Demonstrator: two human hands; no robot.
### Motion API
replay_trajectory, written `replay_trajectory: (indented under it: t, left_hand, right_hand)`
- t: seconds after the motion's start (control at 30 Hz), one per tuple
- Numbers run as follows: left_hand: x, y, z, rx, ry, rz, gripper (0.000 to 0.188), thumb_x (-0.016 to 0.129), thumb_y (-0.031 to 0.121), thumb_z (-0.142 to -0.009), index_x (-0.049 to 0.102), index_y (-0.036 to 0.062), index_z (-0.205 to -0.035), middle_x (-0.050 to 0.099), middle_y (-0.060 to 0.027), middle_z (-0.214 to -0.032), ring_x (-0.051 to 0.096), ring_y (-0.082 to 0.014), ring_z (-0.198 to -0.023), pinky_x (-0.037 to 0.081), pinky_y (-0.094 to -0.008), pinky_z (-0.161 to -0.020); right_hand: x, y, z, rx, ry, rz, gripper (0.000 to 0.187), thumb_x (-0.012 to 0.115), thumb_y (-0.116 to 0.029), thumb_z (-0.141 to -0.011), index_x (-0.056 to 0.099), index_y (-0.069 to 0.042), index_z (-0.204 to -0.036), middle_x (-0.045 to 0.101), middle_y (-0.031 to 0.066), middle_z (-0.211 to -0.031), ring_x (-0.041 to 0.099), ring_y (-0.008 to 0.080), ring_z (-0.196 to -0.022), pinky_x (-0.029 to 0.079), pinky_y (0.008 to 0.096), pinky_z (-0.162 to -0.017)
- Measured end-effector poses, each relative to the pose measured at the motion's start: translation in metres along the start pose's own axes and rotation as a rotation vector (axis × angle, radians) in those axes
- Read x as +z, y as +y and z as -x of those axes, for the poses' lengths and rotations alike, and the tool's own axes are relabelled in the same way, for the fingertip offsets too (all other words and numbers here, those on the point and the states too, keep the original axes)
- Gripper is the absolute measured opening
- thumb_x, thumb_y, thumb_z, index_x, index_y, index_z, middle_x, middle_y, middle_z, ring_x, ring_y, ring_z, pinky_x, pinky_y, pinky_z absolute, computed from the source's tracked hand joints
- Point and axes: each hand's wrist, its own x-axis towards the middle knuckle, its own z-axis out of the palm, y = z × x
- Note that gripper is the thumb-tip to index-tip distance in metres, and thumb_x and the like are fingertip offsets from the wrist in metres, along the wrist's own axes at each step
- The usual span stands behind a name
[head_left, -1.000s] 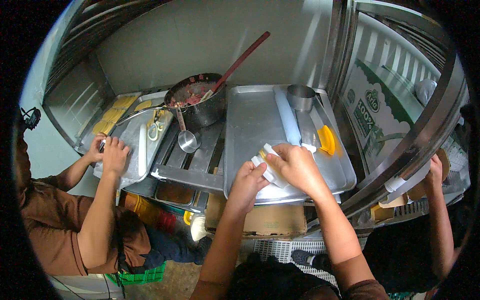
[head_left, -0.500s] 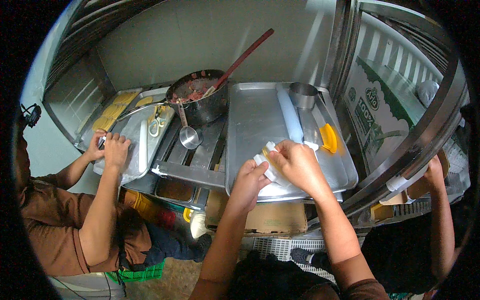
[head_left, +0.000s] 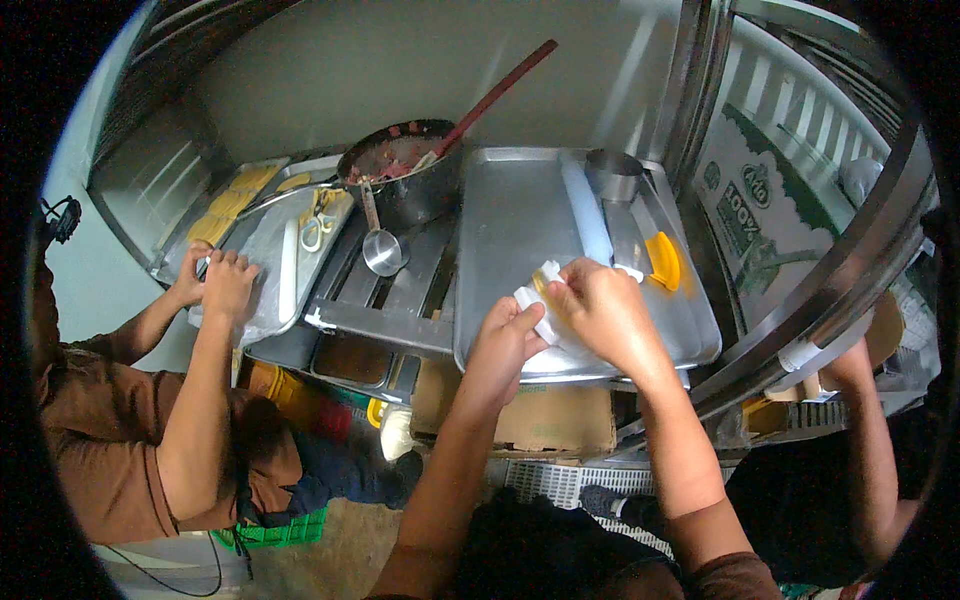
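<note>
Both my hands are over the front of a metal sheet tray (head_left: 500,220). Between them is a small white piece (head_left: 540,312), which looks like a plastic dumpling press, with yellow dough showing along it. My left hand (head_left: 512,335) pinches its near-left side between thumb and fingers. On its right side, my right hand (head_left: 600,305) presses with closed fingers, hiding part of it. Just beyond my right hand, a pale blue rolling pin (head_left: 585,215) lies lengthwise on the tray. A yellow plastic piece (head_left: 663,262) lies to the right of it, and a metal cup (head_left: 613,175) stands behind.
Left of the tray, a dark pot (head_left: 405,195) holds reddish filling and a red-handled spatula (head_left: 500,95). A measuring cup (head_left: 382,252) hangs at its front. Scissors (head_left: 316,228) and yellow dough pieces (head_left: 235,200) lie on trays farther left. Co-workers' hands (head_left: 225,285) work at both sides.
The view has shifted slightly. My hands keep hold of the white piece, with only small movements of the fingers. The co-worker's hand at the right has moved lower.
</note>
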Motion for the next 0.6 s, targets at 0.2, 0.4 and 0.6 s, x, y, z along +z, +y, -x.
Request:
replay_trajectory:
  t: [0.2,0.4,0.6]
  left_hand:
    - [-0.009,-0.005,-0.001,0.005,-0.012,-0.013,0.022,0.049,0.015,-0.089,0.050,-0.0002,-0.105,0.057,-0.0111,-0.105,0.056,-0.0195,-0.098,0.045,-0.0322,-0.086]
    - [0.000,-0.001,0.001,0.015,-0.016,-0.018,0.021,0.049,0.015,-0.089,0.050,-0.0001,-0.103,0.057,-0.0107,-0.104,0.057,-0.0194,-0.097,0.046,-0.0324,-0.085]
    - [0.002,-0.006,-0.004,0.124,0.191,-0.061,0.023,0.053,0.016,-0.087,0.049,-0.0006,-0.101,0.056,-0.0114,-0.099,0.057,-0.0190,-0.091,0.048,-0.0310,-0.079]
  right_hand:
    - [0.001,-0.003,0.001,-0.006,-0.007,-0.003,0.020,0.057,-0.015,-0.079,0.060,0.004,-0.076,0.059,0.0240,-0.070,0.059,0.0401,-0.069,0.046,0.0461,-0.065]
    - [0.002,0.002,0.002,-0.027,0.033,-0.007,0.019,0.057,-0.016,-0.080,0.059,0.003,-0.077,0.060,0.0235,-0.069,0.059,0.0399,-0.068,0.047,0.0454,-0.063]
    - [0.012,-0.011,0.004,-0.062,0.181,0.088,0.028,0.060,-0.028,-0.081,0.058,-0.001,-0.088,0.061,0.0202,-0.069,0.060,0.0391,-0.066,0.047,0.0449,-0.061]
